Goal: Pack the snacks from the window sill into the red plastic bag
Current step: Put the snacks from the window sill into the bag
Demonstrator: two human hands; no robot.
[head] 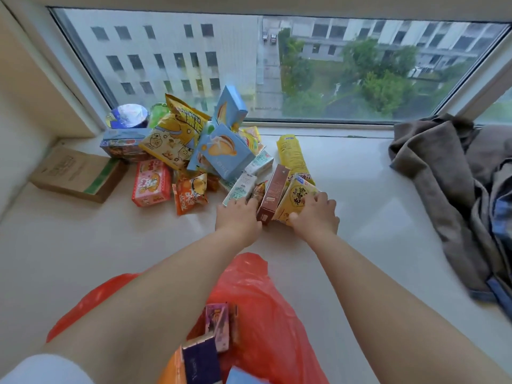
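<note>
Gripping yellow packet (297,199), right hand (315,217); left hand (238,217) seemingly on carton (240,189).

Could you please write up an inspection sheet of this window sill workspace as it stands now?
Surface: pale window sill, glossy, snacks heaped at its left.
Job's things: red plastic bag open at the near edge, some boxes already inside; snack pile of boxes and packets unpacked.
Clutter: brown cardboard box at far left; grey cloth bunched at right.
Grippers: left hand grips a white carton; right hand grips a yellow packet; a brown box stands between them.
Cables: nothing seen.
Surroundings: window behind, buildings and trees outside.
</note>
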